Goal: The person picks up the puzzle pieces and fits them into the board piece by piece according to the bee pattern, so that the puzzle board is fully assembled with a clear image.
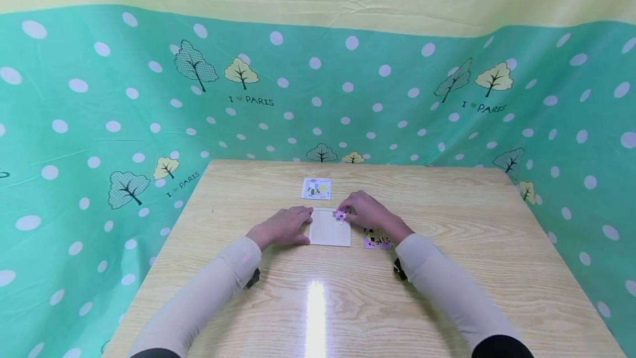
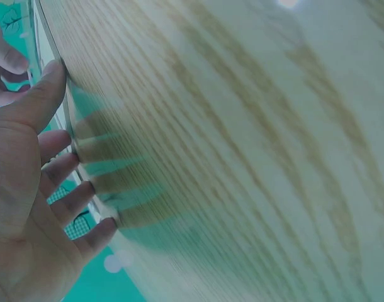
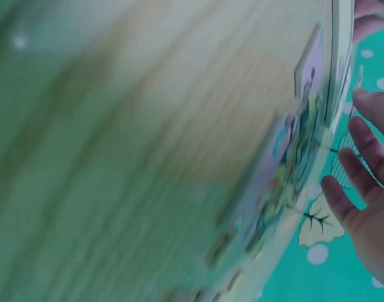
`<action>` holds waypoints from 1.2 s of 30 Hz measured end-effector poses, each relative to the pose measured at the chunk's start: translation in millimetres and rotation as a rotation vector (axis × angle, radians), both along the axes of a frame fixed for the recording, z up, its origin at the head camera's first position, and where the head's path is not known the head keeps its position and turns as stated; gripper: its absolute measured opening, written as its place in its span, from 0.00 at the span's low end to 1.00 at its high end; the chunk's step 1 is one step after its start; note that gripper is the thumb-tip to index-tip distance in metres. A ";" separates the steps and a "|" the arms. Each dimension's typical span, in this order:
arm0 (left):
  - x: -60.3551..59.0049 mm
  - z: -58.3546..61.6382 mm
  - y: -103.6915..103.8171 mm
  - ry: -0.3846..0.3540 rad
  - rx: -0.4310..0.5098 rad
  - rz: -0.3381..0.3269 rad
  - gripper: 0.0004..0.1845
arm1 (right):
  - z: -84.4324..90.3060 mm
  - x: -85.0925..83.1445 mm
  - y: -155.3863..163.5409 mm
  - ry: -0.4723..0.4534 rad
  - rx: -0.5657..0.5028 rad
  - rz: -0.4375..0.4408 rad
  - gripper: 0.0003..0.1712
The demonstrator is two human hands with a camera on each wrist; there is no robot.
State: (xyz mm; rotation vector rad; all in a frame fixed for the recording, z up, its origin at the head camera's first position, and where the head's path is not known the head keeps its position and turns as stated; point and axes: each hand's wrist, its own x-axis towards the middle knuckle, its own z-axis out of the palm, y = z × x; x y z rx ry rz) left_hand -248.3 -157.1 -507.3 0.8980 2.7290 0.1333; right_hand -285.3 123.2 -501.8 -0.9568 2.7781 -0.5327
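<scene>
A blank wooden puzzle tray point(image 1: 329, 231) lies flat in the middle of the table. My left hand point(image 1: 290, 225) rests with straight fingers point(image 2: 60, 160) against the tray's left edge. At the tray's top right corner my right hand point(image 1: 354, 212) pinches a pink puzzle piece point(image 1: 340, 214). A small pile of loose puzzle pieces point(image 1: 376, 238) lies just right of the tray, under my right wrist; it shows blurred in the right wrist view as pieces point(image 3: 286, 163) beside my fingers point(image 3: 359, 160).
A picture card point(image 1: 316, 188) lies behind the tray. The wooden table point(image 1: 472, 247) is fenced on three sides by a green dotted cloth wall point(image 1: 99, 142).
</scene>
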 end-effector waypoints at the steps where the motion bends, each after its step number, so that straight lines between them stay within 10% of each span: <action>1: 0.0 0.0 0.0 0.000 0.001 0.001 0.40 | -0.4 0.3 -2.3 0.001 0.000 0.004 0.15; 36: 0.9 0.2 0.7 -0.004 -0.002 0.011 0.41 | -7.2 0.7 -30.4 -0.004 0.031 -0.027 0.13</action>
